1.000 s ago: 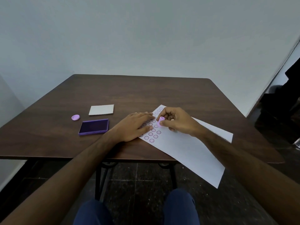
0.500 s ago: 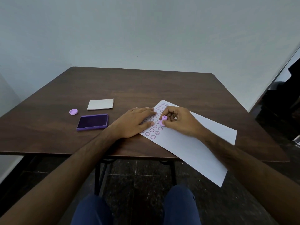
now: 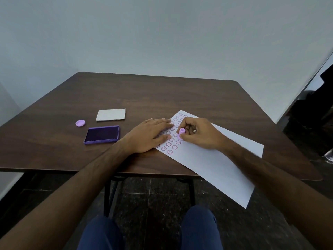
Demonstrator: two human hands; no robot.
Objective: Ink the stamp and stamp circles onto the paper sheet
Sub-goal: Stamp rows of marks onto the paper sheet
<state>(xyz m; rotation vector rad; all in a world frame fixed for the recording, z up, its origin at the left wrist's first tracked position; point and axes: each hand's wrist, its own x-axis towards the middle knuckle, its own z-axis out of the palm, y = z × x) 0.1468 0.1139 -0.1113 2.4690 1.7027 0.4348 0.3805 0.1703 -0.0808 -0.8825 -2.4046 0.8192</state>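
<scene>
A white paper sheet (image 3: 212, 159) lies slanted across the table's near right part, its lower end hanging over the front edge. Its upper left end carries several rows of purple round flower-face prints (image 3: 169, 144). My right hand (image 3: 198, 133) pinches a small lilac stamp (image 3: 181, 133), held upright with its base on the sheet beside the prints. My left hand (image 3: 148, 135) lies flat, fingers spread, pressing the sheet's left edge. An open purple ink pad (image 3: 102, 134) sits to the left of my left hand.
The dark wooden table (image 3: 162, 98) stands against a pale wall. A white lid or card (image 3: 111, 114) lies behind the ink pad, and a small lilac cap (image 3: 80, 123) lies to its left. My knees and a dark tiled floor show below the front edge.
My right hand has shifted the stamp slightly down the sheet to a spot nearer me and set it onto the paper. My left hand stays flat on the sheet.
</scene>
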